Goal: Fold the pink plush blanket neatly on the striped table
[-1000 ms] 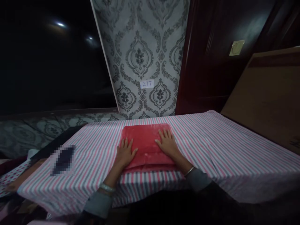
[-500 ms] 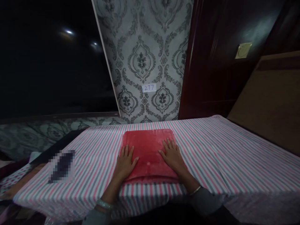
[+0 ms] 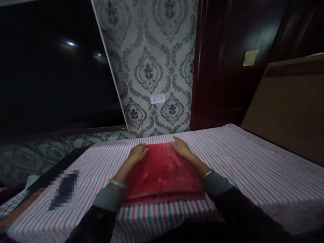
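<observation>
A red, soft-looking folded cloth (image 3: 164,172) lies on the striped tablecloth (image 3: 243,165), its folded layers showing along the near edge. My left hand (image 3: 138,152) is closed around the cloth's far left corner, thumb toward the middle. At the far right corner, my right hand (image 3: 181,147) grips the cloth in the same way, its thumb on top. The fingertips of both hands are partly hidden past the far edge.
Behind the table stands a patterned wall with a paper label (image 3: 157,98) marked 277. A large dark screen (image 3: 55,74) is at the left. A brown panel (image 3: 286,104) leans at the right. A blurred patch (image 3: 64,190) covers something on the table's left side.
Both hands have slid away from me, from lying flat with spread fingers on the cloth to gripping its far corners. The view has shifted slightly.
</observation>
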`<state>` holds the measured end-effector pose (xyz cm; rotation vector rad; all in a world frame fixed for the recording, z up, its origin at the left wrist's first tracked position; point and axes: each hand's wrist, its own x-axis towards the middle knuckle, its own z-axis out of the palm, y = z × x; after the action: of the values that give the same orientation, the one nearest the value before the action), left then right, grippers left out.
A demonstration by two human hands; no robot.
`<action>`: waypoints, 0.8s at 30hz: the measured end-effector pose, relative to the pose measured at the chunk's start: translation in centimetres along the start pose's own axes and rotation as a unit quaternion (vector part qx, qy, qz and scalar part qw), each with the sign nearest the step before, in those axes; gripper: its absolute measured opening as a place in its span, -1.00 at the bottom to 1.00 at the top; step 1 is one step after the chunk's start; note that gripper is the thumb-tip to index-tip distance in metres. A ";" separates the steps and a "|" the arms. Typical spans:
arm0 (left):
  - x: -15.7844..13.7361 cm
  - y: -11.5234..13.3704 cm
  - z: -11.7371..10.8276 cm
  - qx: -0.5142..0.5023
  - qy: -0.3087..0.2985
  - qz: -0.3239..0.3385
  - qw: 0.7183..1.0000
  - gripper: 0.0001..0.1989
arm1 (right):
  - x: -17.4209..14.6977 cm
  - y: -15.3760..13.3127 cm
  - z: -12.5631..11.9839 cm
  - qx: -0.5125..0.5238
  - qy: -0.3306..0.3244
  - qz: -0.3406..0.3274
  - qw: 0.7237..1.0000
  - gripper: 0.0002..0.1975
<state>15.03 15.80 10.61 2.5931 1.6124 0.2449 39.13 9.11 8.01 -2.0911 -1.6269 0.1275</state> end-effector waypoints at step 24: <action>4.4 0.0 9.7 -0.002 0.053 -0.070 0.996 -0.47 | 0.6 3.5 9.3 -0.121 0.101 -0.008 0.987 -0.48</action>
<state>18.62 19.98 1.50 2.4878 1.8176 0.3827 39.04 11.96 -1.49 -2.1840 -1.6008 -0.2933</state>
